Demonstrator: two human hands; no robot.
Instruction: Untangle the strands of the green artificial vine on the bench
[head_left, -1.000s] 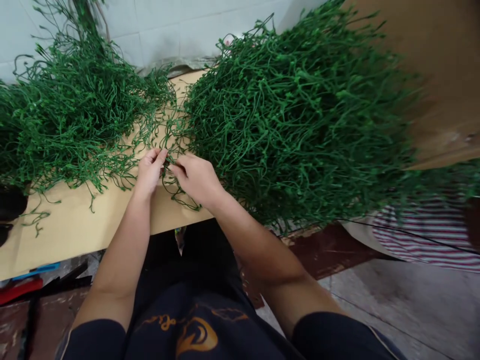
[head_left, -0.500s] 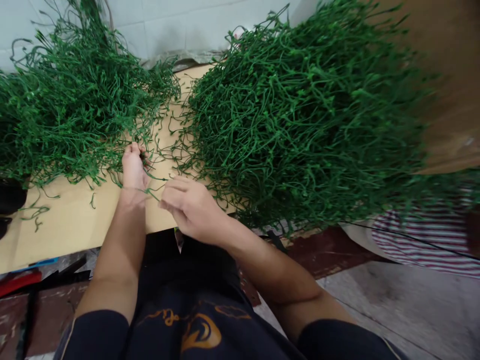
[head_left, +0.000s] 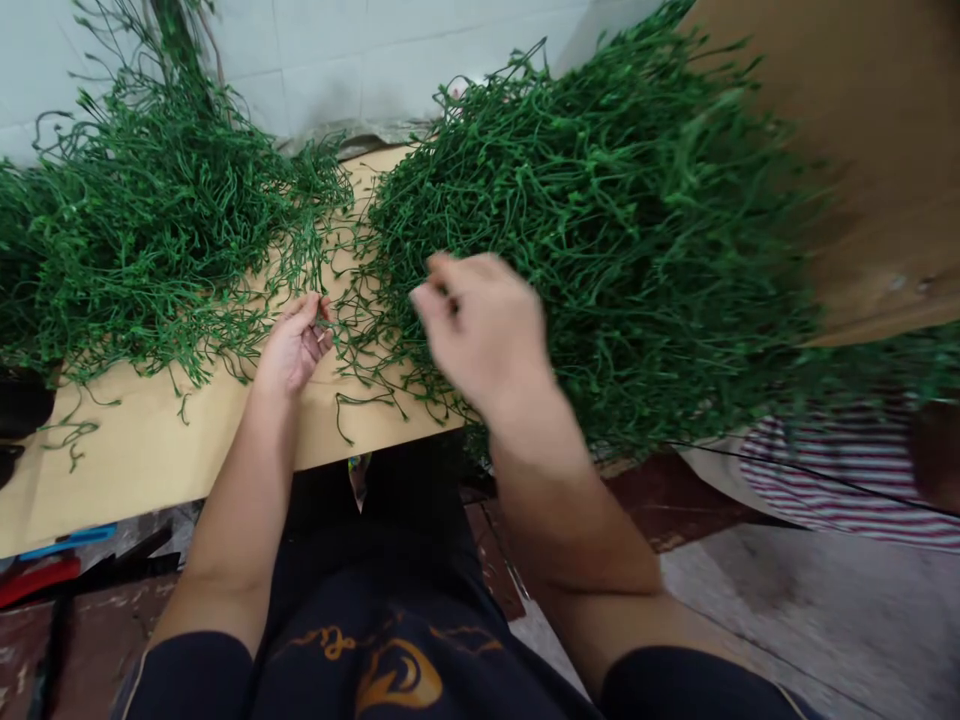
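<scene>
My left hand (head_left: 298,345) is over the tan board (head_left: 142,430), its fingertips pinched on a thin green stem at the edge of loose pieces. The left pile of green stems (head_left: 142,230) lies beyond it. My right hand (head_left: 480,320), blurred, is raised at the near left side of the larger right pile of green stems (head_left: 600,230). Its thumb and forefinger are curled toward each other; whether anything is between them cannot be made out. Loose stems (head_left: 367,400) lie on the board between the hands.
A white tiled wall (head_left: 322,60) stands behind the board. Brown cardboard (head_left: 885,180) rises at the right. Red and blue tools (head_left: 45,580) lie below the board at the lower left. Striped fabric (head_left: 832,480) is at the lower right.
My right hand has moved up and right, from beside my left hand to the right pile. My left hand has shifted slightly right. Stems now show on the board between them.
</scene>
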